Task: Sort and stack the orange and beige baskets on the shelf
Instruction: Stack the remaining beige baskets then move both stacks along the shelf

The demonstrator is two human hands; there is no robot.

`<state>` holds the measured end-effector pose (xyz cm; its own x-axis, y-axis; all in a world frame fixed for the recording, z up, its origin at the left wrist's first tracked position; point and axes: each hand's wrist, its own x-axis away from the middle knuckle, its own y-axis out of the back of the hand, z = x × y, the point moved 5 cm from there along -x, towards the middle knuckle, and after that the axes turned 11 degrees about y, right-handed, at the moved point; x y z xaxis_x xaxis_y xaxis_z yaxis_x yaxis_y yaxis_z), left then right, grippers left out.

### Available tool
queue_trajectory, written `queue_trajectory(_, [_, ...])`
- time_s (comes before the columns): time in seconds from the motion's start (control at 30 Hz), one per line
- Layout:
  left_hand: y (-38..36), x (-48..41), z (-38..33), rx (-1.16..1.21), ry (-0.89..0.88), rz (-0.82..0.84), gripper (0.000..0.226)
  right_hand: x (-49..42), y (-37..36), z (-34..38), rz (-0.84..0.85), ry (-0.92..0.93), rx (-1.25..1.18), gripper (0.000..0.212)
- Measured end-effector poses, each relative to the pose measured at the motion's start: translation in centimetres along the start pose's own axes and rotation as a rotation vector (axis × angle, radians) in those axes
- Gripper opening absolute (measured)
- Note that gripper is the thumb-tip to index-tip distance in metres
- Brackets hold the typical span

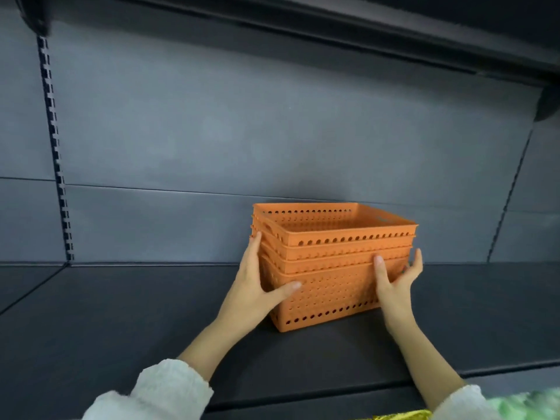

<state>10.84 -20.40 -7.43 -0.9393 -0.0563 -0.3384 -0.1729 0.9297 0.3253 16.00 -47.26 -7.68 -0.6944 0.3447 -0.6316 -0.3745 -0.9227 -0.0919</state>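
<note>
Head view shows the left hand [257,286] with its fingers [254,250] laid nearly straight up the end wall of the stack of orange baskets [333,268] and its thumb spread across the front wall. The right hand [397,283] mirrors it at the other front corner, thumb on the front and fingers reaching round the far end. Neither hand is curled into a handle slot; the stack looks squeezed between two flat, spread hands. Between the two sets of fingers the baskets sit nested, with about four rims stepped one above another and the lowest basket resting on the dark shelf [121,313] just beyond the wrists. Thin perforated plastic like this should be light and a little springy. A sideways squeeze may bow the walls, and the smooth faces could slip, so I judge the oval handle cut-out just above the left fingertips, or the bottom rim, to be the surer hold. Nested baskets may also part if lifted by the top one alone. Behind the fingers rises a grey back panel [242,131], and well to the left a slotted upright [56,147]. No beige basket is in view. White fluffy sleeves [169,386] cover the forearms near the lower edge. The green blur [530,404] below the right wrist is cut off and unreadable.
</note>
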Motion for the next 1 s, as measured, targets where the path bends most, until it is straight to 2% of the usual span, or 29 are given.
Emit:
queue_trajectory(0.1, [0.8, -0.4, 0.8, -0.013, -0.004, -0.030, 0.103, -0.1, -0.2, -1.0, 0.066, -0.012, -0.015, 0.112])
queue_trajectory(0.27, [2.5, -1.1, 2.1, 0.075, 0.071, -0.191, 0.068, -0.3, 0.6, -0.9, 0.028, 0.040, 0.029, 0.088])
queue_trajectory(0.37, [2.7, -1.2, 2.3, 0.165, 0.101, -0.188, 0.069, 0.1, 0.0, -0.5, 0.103, 0.091, -0.014, 0.099])
queue_trajectory(0.5, [2.5, -0.7, 2.0, 0.219, 0.101, -0.176, 0.072, 0.6, -1.1, -0.7, 0.272, 0.023, -0.145, 0.108])
queue_trajectory(0.57, [2.6, -0.6, 1.9, 0.235, 0.077, -0.190, 0.075, 0.8, -1.3, -0.6, 0.299, 0.011, -0.162, 0.099])
queue_trajectory(0.7, [3.1, -0.4, 1.5, 0.249, 0.049, -0.242, 0.096, 1.2, -1.5, 0.1, 0.280, -0.010, -0.189, 0.086])
queue_trajectory(0.8, [3.5, 0.3, 0.7, 0.299, 0.052, -0.238, 0.092, 2.3, -1.8, 1.3, 0.267, -0.008, -0.196, 0.077])
queue_trajectory(1.0, [7.3, 3.5, 0.1, 0.368, 0.056, -0.233, 0.082, 4.0, -4.1, 5.0, 0.291, 0.019, -0.226, 0.071])
